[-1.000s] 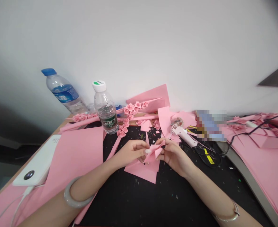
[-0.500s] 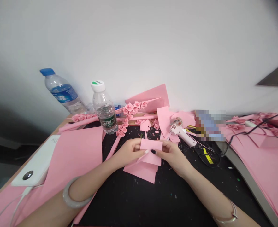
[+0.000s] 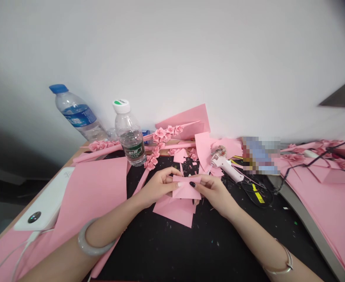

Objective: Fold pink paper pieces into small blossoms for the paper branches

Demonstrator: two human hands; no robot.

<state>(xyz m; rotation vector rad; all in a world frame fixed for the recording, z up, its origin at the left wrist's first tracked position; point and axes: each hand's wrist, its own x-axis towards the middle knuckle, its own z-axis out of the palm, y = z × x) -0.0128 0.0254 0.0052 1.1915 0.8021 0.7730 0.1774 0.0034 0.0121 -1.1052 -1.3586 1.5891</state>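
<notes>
Between both hands I hold a small piece of pink paper (image 3: 186, 192) above the black work surface. My left hand (image 3: 161, 187) pinches its left side, thumb on the near face and fingers behind. On the right side my right hand (image 3: 212, 191) grips it the same way, its dark-nailed thumb pressing near the upper edge. Below the held piece lies another pink paper sheet (image 3: 175, 213). Small cut pink pieces (image 3: 180, 155) and scraps lie just beyond my fingers. A pale glue gun (image 3: 229, 169) rests to the right of my right hand.
Two plastic bottles, one green-labelled (image 3: 132, 147) and one blue-capped (image 3: 80, 115), stand at the back left. Paper-flower stems (image 3: 163, 135) lie along the wall. A white power bank (image 3: 47, 199) and large pink sheet (image 3: 94, 192) are at left; stacked pink paper (image 3: 331, 199) and a black cable (image 3: 286, 178) at right.
The held paper's lower part has come up, so it looks shorter and its lower edge sits higher. Both thumbs have shifted slightly up; the things around them stay put.
</notes>
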